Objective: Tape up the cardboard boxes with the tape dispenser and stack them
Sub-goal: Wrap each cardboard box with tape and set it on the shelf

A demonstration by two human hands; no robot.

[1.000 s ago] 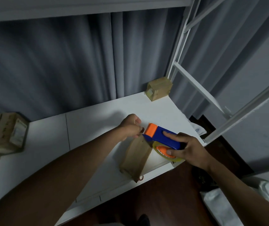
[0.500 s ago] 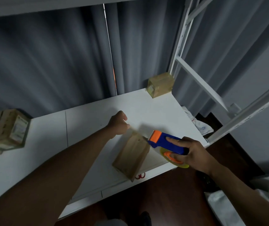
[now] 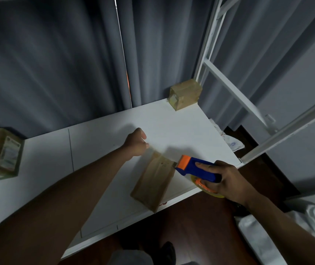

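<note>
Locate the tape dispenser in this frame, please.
In the head view the blue-and-orange tape dispenser sits lower right, gripped by the right hand, its orange end against the right edge of the flat cardboard box near the table's front edge.

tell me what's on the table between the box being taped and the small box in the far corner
Nothing: in the head view, only bare white table lies between the cardboard box and the small taped box.

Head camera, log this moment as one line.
right hand grips tape dispenser | dispenser at box | left hand beside box
</note>
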